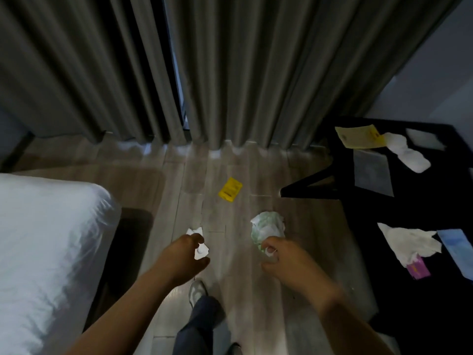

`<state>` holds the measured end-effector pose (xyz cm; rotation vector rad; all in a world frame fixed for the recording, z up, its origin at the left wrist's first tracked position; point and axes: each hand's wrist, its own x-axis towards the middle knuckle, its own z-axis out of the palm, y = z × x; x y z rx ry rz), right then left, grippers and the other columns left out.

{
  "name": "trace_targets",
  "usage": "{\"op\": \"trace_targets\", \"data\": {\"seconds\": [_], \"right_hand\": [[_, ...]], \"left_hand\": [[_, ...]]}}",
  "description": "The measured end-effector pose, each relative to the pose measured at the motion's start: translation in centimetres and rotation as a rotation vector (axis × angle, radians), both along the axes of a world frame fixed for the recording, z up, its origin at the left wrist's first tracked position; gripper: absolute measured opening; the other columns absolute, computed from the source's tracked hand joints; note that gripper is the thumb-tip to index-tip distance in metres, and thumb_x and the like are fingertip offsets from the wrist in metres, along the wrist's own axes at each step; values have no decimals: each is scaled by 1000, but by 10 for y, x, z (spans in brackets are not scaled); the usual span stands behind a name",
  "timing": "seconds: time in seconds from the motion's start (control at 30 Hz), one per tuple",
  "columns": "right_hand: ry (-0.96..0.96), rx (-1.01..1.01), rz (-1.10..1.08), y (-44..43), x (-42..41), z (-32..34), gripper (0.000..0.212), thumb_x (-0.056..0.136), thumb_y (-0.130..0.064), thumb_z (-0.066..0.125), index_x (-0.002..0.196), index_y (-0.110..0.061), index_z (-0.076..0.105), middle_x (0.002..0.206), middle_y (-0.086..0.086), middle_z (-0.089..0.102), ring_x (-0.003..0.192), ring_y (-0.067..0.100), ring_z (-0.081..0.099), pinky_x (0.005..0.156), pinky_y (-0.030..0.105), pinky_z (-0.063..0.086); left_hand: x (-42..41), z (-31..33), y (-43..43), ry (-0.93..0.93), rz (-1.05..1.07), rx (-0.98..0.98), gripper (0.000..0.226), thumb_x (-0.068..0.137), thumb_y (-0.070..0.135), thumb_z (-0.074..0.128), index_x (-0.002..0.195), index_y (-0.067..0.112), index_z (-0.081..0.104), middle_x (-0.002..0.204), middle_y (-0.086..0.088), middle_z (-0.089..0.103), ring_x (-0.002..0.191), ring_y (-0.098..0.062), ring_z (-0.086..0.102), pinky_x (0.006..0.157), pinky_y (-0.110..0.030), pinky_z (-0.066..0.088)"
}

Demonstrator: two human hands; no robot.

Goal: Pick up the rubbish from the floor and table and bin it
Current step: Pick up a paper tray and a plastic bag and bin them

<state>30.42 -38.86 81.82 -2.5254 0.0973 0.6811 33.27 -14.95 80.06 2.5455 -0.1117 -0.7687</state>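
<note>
The left hand (188,254) is pinching a white paper scrap (201,249). The right hand (286,254) is gripping a green-and-white wad (267,226); a yellow packet (230,188) is lying on the floor (243,290) beyond both hands

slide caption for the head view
Left hand pinches white paper, right hand grips a green-white wad; yellow packet on the floor, tissues on the black table.

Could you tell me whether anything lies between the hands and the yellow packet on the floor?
Nothing visible does: only bare floor lies between the yellow packet and both hands. However, the left hand grips a white paper scrap and the right hand a green-and-white wad.
</note>
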Motion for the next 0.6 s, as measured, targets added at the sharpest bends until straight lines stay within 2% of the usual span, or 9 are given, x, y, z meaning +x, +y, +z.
{"op": "trace_targets", "data": {"seconds": [0.2, 0.33, 0.43, 0.6], "right_hand": [[70, -14, 22, 13, 90, -43, 45, 86, -24, 66, 127, -10, 54, 122, 7, 58, 116, 20, 54, 93, 18, 36], [-11, -1, 33, 13, 144, -79, 39, 82, -19, 71, 118, -8, 63, 113, 12, 66, 106, 24, 61, 89, 23, 43], [17, -85, 83, 11, 180, -111, 45, 85, -31, 67, 126, -16, 57, 120, 4, 64, 110, 19, 59, 93, 25, 45], [44, -141, 169, 6, 229, -200, 45, 89, -37, 60, 130, -20, 52, 128, -1, 59, 118, 15, 54, 93, 18, 37]], "left_hand": [[95, -54, 12, 37, -4, 0, 37, 87, 27, 61, 121, 13, 56, 138, -4, 51, 112, -17, 58, 74, -15, 36], [141, -99, 15, 49, 9, 6, 50, 89, 32, 60, 134, 15, 47, 142, -3, 49, 132, -19, 45, 97, -21, 39], [169, -137, 17, 98, 49, 25, 57, 87, 35, 63, 137, 16, 44, 137, -3, 52, 126, -19, 50, 97, -23, 41], [200, -229, 18, 170, 96, 123, 61, 80, 41, 69, 130, 14, 47, 125, -7, 56, 107, -22, 58, 89, -29, 48]]}}
